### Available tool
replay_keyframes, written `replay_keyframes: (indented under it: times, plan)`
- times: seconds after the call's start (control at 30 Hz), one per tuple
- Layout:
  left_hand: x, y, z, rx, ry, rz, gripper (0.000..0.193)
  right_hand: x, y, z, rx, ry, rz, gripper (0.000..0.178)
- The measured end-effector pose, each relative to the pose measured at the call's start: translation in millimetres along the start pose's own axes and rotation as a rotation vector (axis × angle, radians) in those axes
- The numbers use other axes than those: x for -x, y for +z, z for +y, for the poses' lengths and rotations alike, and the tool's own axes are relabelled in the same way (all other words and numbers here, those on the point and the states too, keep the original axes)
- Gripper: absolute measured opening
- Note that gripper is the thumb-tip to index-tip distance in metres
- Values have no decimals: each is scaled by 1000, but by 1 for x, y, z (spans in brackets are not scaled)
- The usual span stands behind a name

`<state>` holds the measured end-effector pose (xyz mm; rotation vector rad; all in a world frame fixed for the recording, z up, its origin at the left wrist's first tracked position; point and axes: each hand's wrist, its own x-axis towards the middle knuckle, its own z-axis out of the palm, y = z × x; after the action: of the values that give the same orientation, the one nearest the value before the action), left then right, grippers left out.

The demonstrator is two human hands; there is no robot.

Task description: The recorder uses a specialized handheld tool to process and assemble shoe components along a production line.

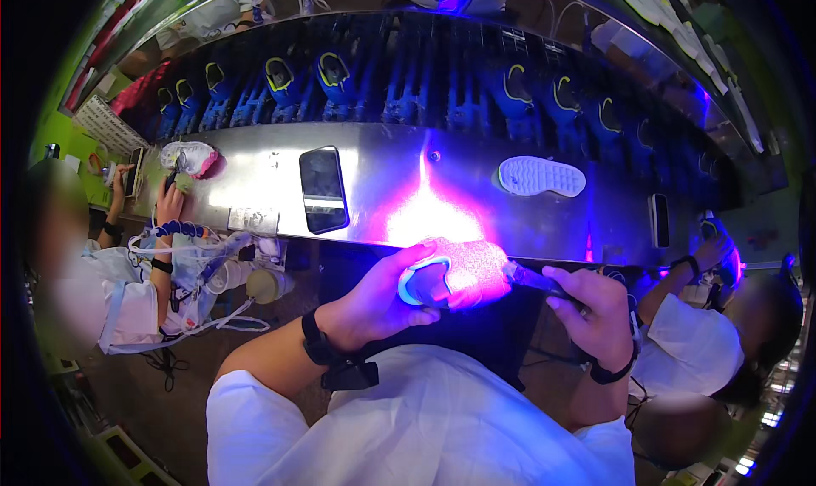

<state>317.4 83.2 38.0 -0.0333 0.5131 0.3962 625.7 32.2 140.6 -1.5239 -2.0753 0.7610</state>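
My left hand (376, 297) grips a shoe upper (476, 272) by its heel end, above the near edge of the metal table. The collar opening, edged in light blue, faces my left palm, and bright pink-violet light washes over the toe part. My right hand (602, 309) is closed around a slim, dark-handled tool (541, 280) that looks like a brush. Its tip meets the toe end of the upper; the glare hides the exact contact. Beyond, on the table, lies a pale shoe sole (541, 177), tread side up.
A metal table (272, 146) bears a phone (324, 189) at left and another phone (659, 221) at right. Behind it, a dark rack (408, 95) carries several blue shoes (335, 74). Co-workers sit close on both sides; a left one's hand (170, 201) is near a shoe (189, 158).
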Motion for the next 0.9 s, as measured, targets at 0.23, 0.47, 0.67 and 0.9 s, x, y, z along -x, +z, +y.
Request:
replay_keyframes:
  times: [0.23,0.47,0.67,0.9]
  plan:
    - [-15,-4,0,416,-259,0,74,-15,19,33,-67,-11,28,46]
    - [-31,-8,-12,653,-349,-252,68,-23,40,49,-145,16,112,42]
    - [-30,-2,-21,725,-305,-226,69,-23,44,47,-215,-3,124,41]
    - [-15,10,-27,395,-39,-130,67,-34,9,8,-91,28,118,43]
